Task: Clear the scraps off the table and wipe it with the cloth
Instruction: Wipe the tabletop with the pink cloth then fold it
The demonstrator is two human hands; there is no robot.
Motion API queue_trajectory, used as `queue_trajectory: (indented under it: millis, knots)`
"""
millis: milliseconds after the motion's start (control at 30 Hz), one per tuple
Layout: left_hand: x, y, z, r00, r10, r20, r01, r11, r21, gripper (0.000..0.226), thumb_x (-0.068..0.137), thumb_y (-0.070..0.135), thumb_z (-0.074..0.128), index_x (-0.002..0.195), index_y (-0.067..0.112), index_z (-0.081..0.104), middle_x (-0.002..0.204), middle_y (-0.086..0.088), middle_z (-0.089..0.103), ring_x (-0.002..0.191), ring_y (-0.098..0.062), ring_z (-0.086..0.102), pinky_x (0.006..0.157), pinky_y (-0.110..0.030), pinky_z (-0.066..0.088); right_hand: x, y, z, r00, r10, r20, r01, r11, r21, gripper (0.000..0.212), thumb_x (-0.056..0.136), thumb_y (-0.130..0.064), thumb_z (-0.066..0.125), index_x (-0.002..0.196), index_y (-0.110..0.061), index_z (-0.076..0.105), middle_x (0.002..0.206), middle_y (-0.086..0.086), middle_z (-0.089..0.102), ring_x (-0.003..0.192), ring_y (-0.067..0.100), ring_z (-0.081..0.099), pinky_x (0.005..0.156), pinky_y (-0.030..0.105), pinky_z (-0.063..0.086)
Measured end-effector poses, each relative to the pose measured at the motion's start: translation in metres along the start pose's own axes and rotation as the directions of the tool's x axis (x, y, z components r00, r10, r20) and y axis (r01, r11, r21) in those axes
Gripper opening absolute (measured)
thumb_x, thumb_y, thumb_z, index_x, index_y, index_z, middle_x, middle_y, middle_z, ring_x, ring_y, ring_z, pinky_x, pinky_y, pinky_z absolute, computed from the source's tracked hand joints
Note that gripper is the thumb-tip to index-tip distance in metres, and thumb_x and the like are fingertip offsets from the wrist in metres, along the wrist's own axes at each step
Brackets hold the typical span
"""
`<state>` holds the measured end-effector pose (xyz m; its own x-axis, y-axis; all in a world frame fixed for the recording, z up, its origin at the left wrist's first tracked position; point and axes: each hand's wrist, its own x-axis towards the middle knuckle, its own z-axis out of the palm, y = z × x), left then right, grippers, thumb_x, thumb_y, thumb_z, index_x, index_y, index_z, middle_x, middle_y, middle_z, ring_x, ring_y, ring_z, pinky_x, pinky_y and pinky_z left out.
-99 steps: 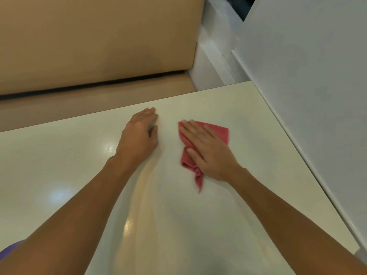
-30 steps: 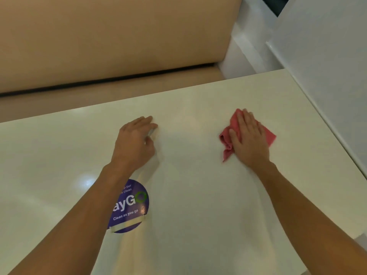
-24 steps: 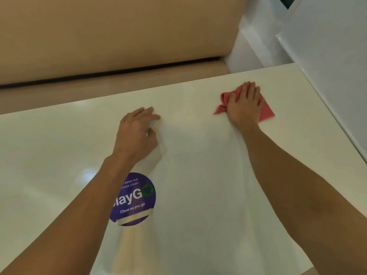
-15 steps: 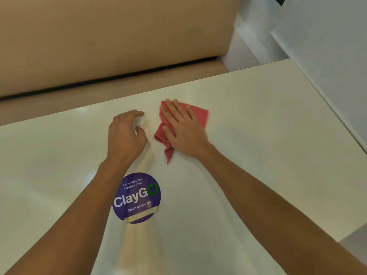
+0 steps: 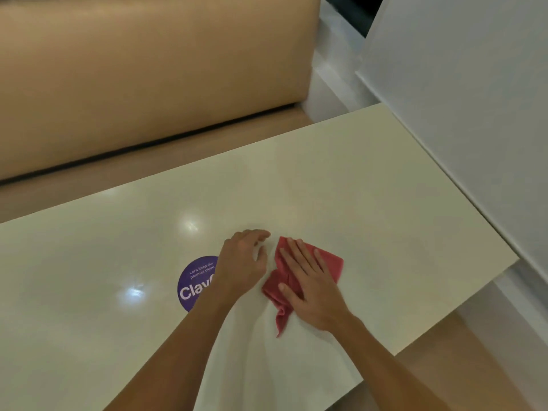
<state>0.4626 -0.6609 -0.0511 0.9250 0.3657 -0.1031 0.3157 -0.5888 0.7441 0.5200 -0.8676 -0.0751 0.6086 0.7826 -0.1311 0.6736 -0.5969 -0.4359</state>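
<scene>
A crumpled red cloth (image 5: pixel 329 264) lies on the glossy cream table (image 5: pixel 370 203), right of centre. My right hand (image 5: pixel 308 286) presses flat on the cloth, fingers spread and pointing away from me. My left hand (image 5: pixel 243 262) rests on the tabletop just left of the cloth, fingers loosely curled, holding nothing that I can see. No scraps show on the table.
A round purple sticker (image 5: pixel 194 281) is stuck to the table under my left wrist. A tan padded bench (image 5: pixel 148 84) runs along the far edge. A white wall panel (image 5: pixel 474 114) borders the right side. The table's near right edge (image 5: pixel 421 336) drops to the floor.
My right hand swept the cloth to the far right corner, then back beside my left hand and nearer to me. My left hand stayed close to the same spot.
</scene>
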Motion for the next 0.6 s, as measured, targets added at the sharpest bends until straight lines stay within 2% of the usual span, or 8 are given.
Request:
queue_trajectory:
  millis: [100, 167, 233, 333, 433, 533, 600]
  knots:
    - [-0.003, 0.016, 0.019, 0.995, -0.032, 0.091, 0.035, 0.999, -0.026, 0.035, 0.095, 0.020, 0.067, 0.130, 0.017, 0.068, 0.121, -0.001, 0.071, 0.111, -0.022, 0.063, 0.101, -0.038, 0.048, -0.008, 0.005, -0.010, 0.975, 0.152, -0.161, -0.107, 0.961, 0.254, 0.059, 0.103, -0.027, 0.055, 0.159, -0.024, 0.038, 0.167, -0.012, 0.031, 0.155, 0.004, 0.022, 0.127, 0.038, 0.023]
    - [0.002, 0.024, 0.028, 0.989, -0.112, 0.093, 0.118, 0.991, -0.059, 0.040, 0.093, 0.022, 0.073, 0.132, 0.015, 0.066, 0.121, -0.003, 0.068, 0.109, -0.024, 0.065, 0.101, -0.037, 0.050, -0.012, 0.011, -0.018, 0.915, 0.263, -0.305, -0.179, 0.944, 0.277, 0.053, 0.098, -0.012, 0.058, 0.150, -0.023, 0.052, 0.157, -0.012, 0.047, 0.146, 0.004, 0.038, 0.121, 0.036, 0.032]
    - [0.009, 0.031, 0.033, 0.967, -0.239, 0.088, 0.248, 0.962, -0.118, 0.049, 0.090, 0.028, 0.078, 0.134, 0.015, 0.063, 0.119, -0.003, 0.065, 0.108, -0.023, 0.065, 0.101, -0.039, 0.052, -0.016, 0.015, -0.025, 0.874, 0.344, -0.343, -0.260, 0.928, 0.267, 0.053, 0.095, -0.007, 0.059, 0.145, -0.023, 0.056, 0.151, -0.010, 0.053, 0.141, 0.008, 0.042, 0.117, 0.037, 0.035]
    - [0.017, 0.041, 0.037, 0.931, -0.351, 0.101, 0.362, 0.924, -0.120, 0.057, 0.087, 0.036, 0.082, 0.134, 0.013, 0.059, 0.118, -0.005, 0.065, 0.111, -0.024, 0.063, 0.103, -0.043, 0.051, -0.013, 0.020, -0.032, 0.859, 0.420, -0.293, -0.368, 0.904, 0.218, 0.054, 0.093, -0.011, 0.062, 0.145, -0.022, 0.055, 0.145, -0.005, 0.057, 0.133, 0.015, 0.045, 0.110, 0.041, 0.040]
    - [0.024, 0.048, 0.038, 0.907, -0.404, 0.120, 0.418, 0.900, -0.126, 0.055, 0.086, 0.036, 0.084, 0.129, 0.011, 0.059, 0.113, -0.005, 0.068, 0.110, -0.025, 0.064, 0.101, -0.044, 0.052, -0.007, 0.025, -0.038, 0.872, 0.431, -0.231, -0.419, 0.902, 0.102, 0.051, 0.095, -0.021, 0.064, 0.145, -0.019, 0.055, 0.136, 0.002, 0.059, 0.121, 0.024, 0.049, 0.102, 0.041, 0.041]
    - [0.027, 0.054, 0.039, 0.890, -0.436, 0.133, 0.449, 0.889, -0.089, 0.052, 0.086, 0.036, 0.084, 0.125, 0.011, 0.061, 0.110, -0.006, 0.069, 0.107, -0.025, 0.066, 0.099, -0.043, 0.054, -0.001, 0.030, -0.042, 0.883, 0.450, -0.132, -0.448, 0.893, 0.043, 0.045, 0.099, -0.033, 0.062, 0.142, -0.021, 0.057, 0.129, 0.001, 0.059, 0.117, 0.024, 0.049, 0.101, 0.040, 0.039]
    - [0.029, 0.057, 0.040, 0.890, -0.434, 0.138, 0.441, 0.897, -0.021, 0.042, 0.086, 0.034, 0.083, 0.119, 0.013, 0.068, 0.110, -0.004, 0.070, 0.105, -0.024, 0.066, 0.097, -0.040, 0.054, 0.001, 0.032, -0.044, 0.887, 0.452, -0.093, -0.448, 0.892, 0.060, 0.037, 0.099, -0.037, 0.062, 0.134, -0.024, 0.061, 0.123, -0.002, 0.060, 0.115, 0.021, 0.049, 0.099, 0.037, 0.037]
